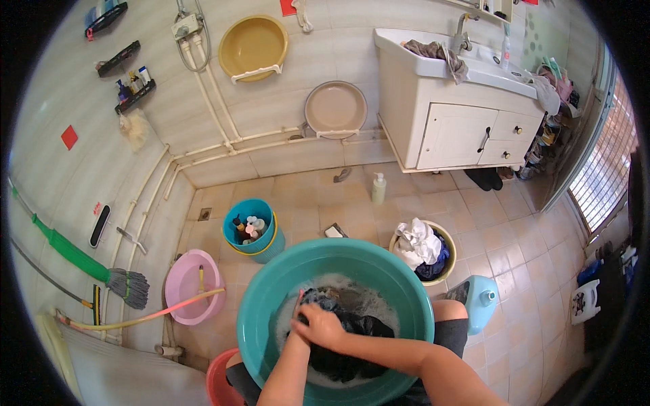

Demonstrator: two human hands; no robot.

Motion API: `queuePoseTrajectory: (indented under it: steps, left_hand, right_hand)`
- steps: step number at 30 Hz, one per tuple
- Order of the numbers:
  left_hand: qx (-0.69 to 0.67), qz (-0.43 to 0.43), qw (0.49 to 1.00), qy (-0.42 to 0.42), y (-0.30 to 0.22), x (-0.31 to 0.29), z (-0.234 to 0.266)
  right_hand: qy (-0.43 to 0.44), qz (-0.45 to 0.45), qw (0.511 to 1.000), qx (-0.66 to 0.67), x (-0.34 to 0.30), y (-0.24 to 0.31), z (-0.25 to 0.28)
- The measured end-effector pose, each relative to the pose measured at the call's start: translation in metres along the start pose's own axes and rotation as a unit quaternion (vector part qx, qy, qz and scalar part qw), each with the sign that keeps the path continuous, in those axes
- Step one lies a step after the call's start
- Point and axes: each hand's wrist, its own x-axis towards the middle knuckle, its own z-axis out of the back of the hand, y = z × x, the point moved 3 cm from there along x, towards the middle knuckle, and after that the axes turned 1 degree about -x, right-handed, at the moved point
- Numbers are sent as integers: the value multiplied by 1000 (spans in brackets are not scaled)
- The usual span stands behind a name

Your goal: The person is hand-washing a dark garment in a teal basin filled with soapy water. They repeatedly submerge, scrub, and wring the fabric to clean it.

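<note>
A large teal basin (252,291) stands right before me, between my legs. White suds (389,304) and a soaked dark garment (359,331) lie in it. My right hand (323,327) reaches across from the right, its fingers bent together at the bunched cloth and over my other hand. Beneath it is my left hand (299,330), whose fingers are mostly hidden. A thin pinkish piece (298,300) shows just beyond the hands; its kind is unclear.
A blue bucket (274,246) of bottles, a pink basin (193,264) with a hose (152,312) and a red basin (218,382) stand left. To the right are a laundry tub (449,267) and a light-blue jug (482,304). A pump bottle (378,189) stands ahead, before the white vanity (450,135).
</note>
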Motion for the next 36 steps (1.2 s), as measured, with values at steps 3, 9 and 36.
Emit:
queuePoseTrajectory:
  steps: [3,9,36]
  left_hand:
    - [70,-82,958,-264,16,-2,-29]
    - [422,-140,778,-444,-1,-3,-120]
    - [820,-12,525,-228,-10,-80,-172]
  right_hand:
    - [-27,72,997,-25,-1,3,2]
    - [-76,-148,971,-169,35,-69,43]
    - [285,-33,931,-225,-19,-60,43]
